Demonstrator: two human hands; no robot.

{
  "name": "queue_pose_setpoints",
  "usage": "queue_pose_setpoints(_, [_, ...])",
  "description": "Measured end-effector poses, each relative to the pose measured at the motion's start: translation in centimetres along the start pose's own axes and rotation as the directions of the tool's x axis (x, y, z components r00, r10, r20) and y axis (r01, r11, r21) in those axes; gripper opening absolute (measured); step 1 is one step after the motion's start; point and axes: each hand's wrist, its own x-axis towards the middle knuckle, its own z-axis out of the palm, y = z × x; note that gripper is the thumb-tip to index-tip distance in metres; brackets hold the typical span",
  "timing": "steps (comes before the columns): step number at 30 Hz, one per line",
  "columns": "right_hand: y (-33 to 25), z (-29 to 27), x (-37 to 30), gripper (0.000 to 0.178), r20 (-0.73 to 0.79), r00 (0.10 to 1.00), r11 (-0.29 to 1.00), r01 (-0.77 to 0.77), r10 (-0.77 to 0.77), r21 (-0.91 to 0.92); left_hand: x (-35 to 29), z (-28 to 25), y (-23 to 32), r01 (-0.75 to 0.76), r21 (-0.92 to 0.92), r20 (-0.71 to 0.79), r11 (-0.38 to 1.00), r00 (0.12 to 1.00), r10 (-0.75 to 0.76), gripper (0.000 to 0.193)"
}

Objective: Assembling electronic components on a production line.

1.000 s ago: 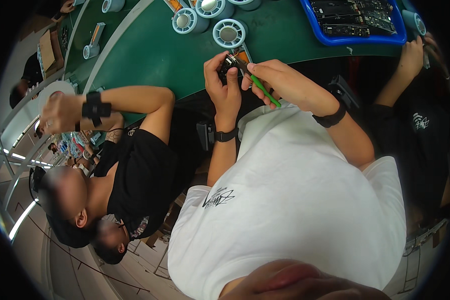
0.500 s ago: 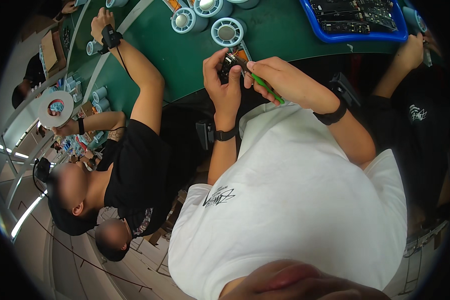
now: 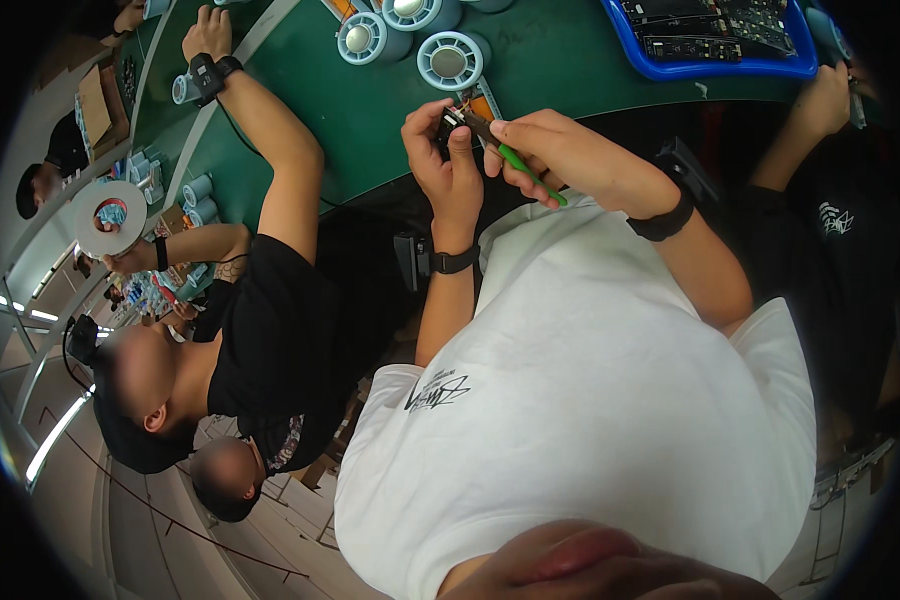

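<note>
Over the near edge of the table, my left hand pinches a small black circuit board between thumb and fingers. My right hand is closed around green-handled pliers. Their dark metal tip reaches the board's upper edge, beside thin wires; whether the jaws grip anything is too small to tell. Just beyond the board lies an orange part, next to a light-blue round housing with a silver disc in its middle.
More light-blue housings stand on the green table. A blue tray of circuit boards is at the far right. A co-worker's arm reaches over the table on my left; another person's hand is at the right.
The board has tilted slightly in my left hand, and the pliers' tip has shifted a little up and left along it. The co-worker's arm on the left has moved slightly.
</note>
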Motion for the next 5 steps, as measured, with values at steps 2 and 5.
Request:
queue_pose_setpoints(2, [-0.30,-0.31,0.08,0.051,0.024,0.999,0.999,-0.023,0.022,0.023,0.09,-0.05,-0.11,0.009,-0.011,0.004,1.000,1.000,-0.009,0.029])
queue_pose_setpoints(5, [-0.48,-0.77,0.15,0.051,0.060,0.997,0.998,-0.043,0.040,0.050,0.24,0.08,-0.35,0.026,-0.039,0.014,0.999,1.000,-0.025,0.030])
